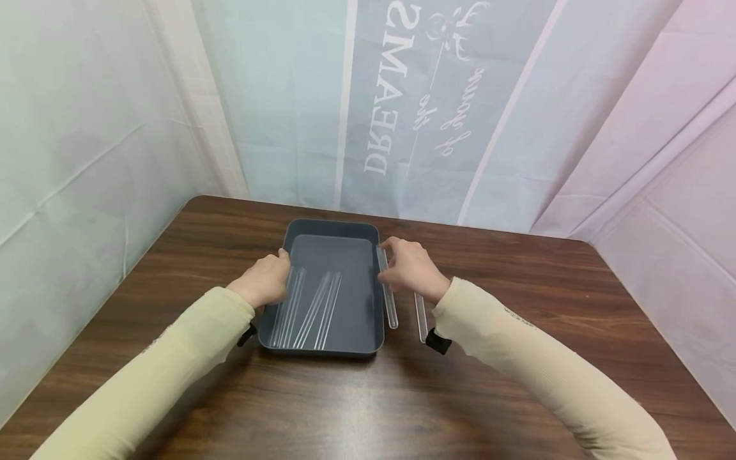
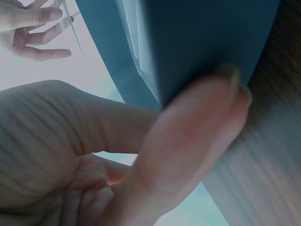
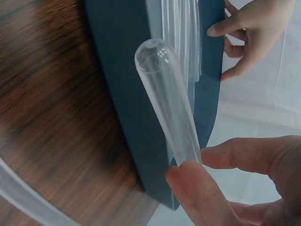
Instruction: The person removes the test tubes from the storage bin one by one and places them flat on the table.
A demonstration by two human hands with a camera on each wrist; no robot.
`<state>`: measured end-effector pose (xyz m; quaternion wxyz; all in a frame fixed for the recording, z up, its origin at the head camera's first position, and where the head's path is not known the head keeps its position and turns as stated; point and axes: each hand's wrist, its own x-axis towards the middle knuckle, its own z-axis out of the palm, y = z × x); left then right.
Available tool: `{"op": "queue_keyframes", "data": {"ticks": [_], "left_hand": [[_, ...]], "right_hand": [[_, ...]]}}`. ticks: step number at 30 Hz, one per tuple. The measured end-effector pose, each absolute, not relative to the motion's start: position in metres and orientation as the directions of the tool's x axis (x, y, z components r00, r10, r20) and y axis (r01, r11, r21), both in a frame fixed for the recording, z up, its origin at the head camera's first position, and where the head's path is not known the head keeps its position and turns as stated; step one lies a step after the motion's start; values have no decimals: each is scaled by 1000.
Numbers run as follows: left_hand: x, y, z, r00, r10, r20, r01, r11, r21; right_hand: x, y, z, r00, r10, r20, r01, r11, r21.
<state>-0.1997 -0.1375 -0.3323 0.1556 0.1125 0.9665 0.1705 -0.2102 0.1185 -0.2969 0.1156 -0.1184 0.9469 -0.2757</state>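
A dark grey tray (image 1: 333, 223) sits mid-table with several clear glass tubes (image 1: 313, 310) lying lengthwise in it. My left hand (image 1: 270, 278) grips the tray's left rim; in the left wrist view its thumb (image 2: 188, 141) presses on the tray's outer wall (image 2: 197, 37). My right hand (image 1: 397, 265) is at the right rim and pinches one more glass tube (image 1: 391, 313), held along that rim. The right wrist view shows this tube (image 3: 169, 108) between thumb and fingers (image 3: 197, 165), its rounded end pointing out over the tray's edge (image 3: 117, 94).
Another clear tube (image 1: 421, 319) lies on the brown wooden table (image 1: 517, 383) just right of the tray, under my right wrist. Pale cloth walls close in the table at the back and on both sides.
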Motion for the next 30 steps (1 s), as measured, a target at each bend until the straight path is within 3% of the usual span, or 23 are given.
{"op": "queue_keyframes", "data": {"ticks": [30], "left_hand": [[-198, -134, -328, -924, 259, -282, 150, 922, 357]], "right_hand": [[-206, 181, -311, -958, -201, -206, -66, 851, -521]]}}
